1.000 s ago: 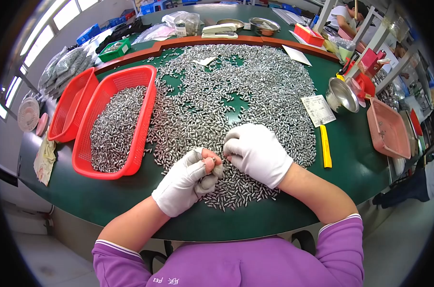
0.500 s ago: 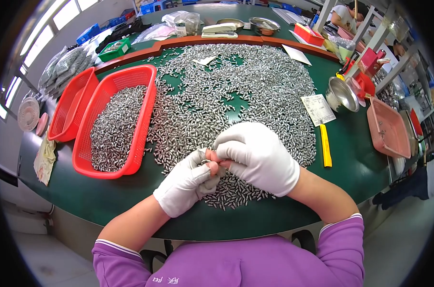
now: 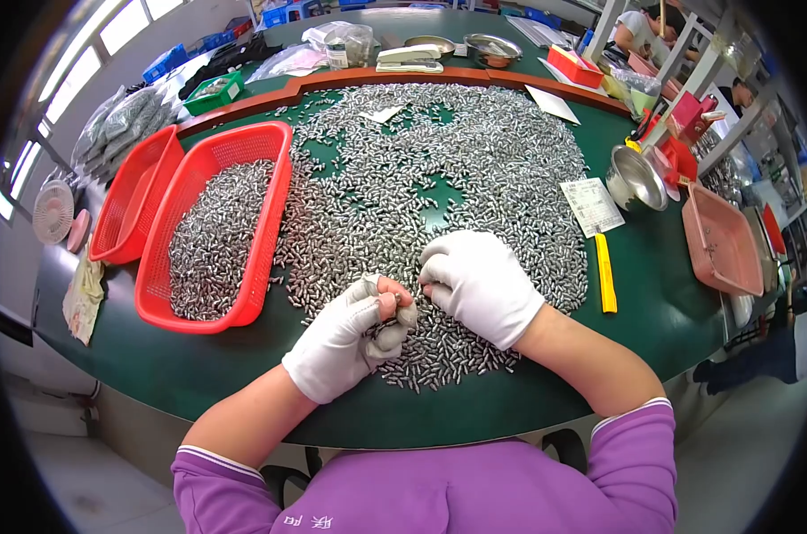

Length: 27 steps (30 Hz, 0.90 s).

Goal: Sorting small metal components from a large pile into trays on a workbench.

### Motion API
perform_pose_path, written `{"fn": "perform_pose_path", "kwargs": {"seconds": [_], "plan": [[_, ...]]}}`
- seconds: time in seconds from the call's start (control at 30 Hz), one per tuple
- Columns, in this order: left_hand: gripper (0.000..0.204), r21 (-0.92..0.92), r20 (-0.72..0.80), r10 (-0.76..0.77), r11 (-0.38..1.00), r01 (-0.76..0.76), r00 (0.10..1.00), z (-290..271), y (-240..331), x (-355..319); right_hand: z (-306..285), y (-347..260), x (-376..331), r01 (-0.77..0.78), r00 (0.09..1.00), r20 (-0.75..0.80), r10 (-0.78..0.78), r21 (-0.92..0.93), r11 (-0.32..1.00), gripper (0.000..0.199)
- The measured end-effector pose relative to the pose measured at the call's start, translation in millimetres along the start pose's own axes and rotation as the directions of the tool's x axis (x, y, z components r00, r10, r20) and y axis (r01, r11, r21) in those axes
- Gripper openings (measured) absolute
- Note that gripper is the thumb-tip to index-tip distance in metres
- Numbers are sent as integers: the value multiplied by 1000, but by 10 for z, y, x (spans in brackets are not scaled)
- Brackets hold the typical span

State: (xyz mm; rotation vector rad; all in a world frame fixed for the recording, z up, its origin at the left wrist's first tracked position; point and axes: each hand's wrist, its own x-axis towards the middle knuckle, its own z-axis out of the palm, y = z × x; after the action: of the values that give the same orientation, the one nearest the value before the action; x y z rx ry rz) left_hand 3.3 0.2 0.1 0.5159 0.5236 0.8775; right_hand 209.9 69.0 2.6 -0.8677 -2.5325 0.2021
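Note:
A wide spread of small silver metal parts, ribbed and bullet-shaped, covers the green table in front of me. My left hand, in a white glove with thumb and fingertip bare, is closed in a pinch above the near edge of the spread. What lies between its fingertips is too small to make out. Just to its right, my right hand, also gloved, has its fingers curled together low over the parts. Its fingertips are partly hidden, and anything in them cannot be seen. A small gap separates the two hands.
At left stands a red perforated basket holding many such parts, beside another red basket. To the right are a yellow-handled tool, a paper slip, a metal bowl and a pink tray. A reddish-brown rail borders the far side.
My right hand has drawn away from my left fingertips, rightward and down onto the parts. The left hand stays almost in place, still pinched.

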Motion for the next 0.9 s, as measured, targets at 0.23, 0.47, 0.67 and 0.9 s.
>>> {"fn": "perform_pose_path", "kwargs": {"seconds": [0.23,0.47,0.67,0.9], "plan": [[17,-38,16,-1,999,2,1000,-23,-1,4,-20,-29,4,17,1000,-7,-18,-36,999,9],[16,-60,-2,12,998,-12,1000,-4,-4,5,-55,-60,-19,-56,997,54,60,-78,995,9],[16,-98,18,21,995,-19,1000,-30,-5,6,-108,-38,-7,-68,997,37,70,-55,996,10],[21,-75,-26,18,997,-20,1000,-23,-2,4,-67,-27,5,-21,999,35,20,22,1000,9]]}}
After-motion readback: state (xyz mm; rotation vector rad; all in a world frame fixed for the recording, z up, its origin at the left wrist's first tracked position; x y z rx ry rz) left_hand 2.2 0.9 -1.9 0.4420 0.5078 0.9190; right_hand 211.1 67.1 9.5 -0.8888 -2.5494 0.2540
